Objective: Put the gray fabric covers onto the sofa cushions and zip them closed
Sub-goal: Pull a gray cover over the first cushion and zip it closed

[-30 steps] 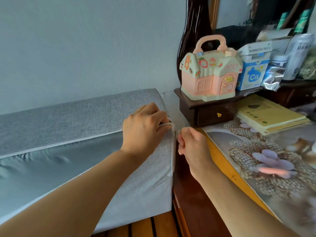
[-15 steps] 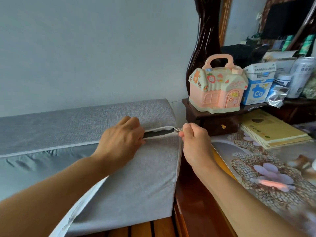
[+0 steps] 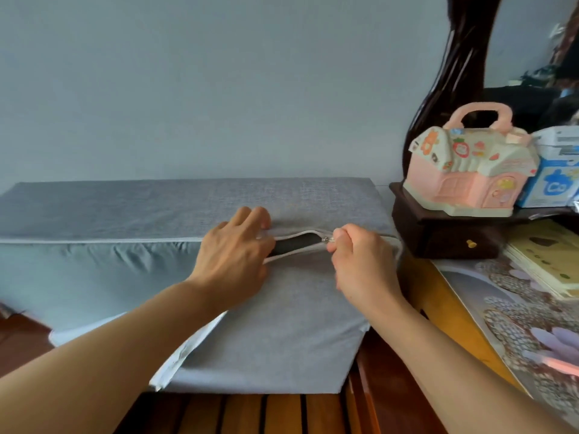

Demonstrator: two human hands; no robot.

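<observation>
Metal zipper pull (image 3: 328, 240) is pinched in your right hand (image 3: 360, 261), your left hand (image 3: 235, 255) presses fingers-down on the gray fabric cover (image 3: 282, 333) by the gaping zipper opening (image 3: 294, 244), cushion (image 3: 78, 270) lying on the wooden slats (image 3: 250, 413).

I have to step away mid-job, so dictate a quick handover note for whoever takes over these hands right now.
Right hand pinches the zipper pull near the cushion's right end.
Left hand presses the gray cover flat beside the open gap.
Done: cover is on the cushion; the zipper is closed only right of the pull.
Left: run the zipper leftward along the whole seam.
</observation>
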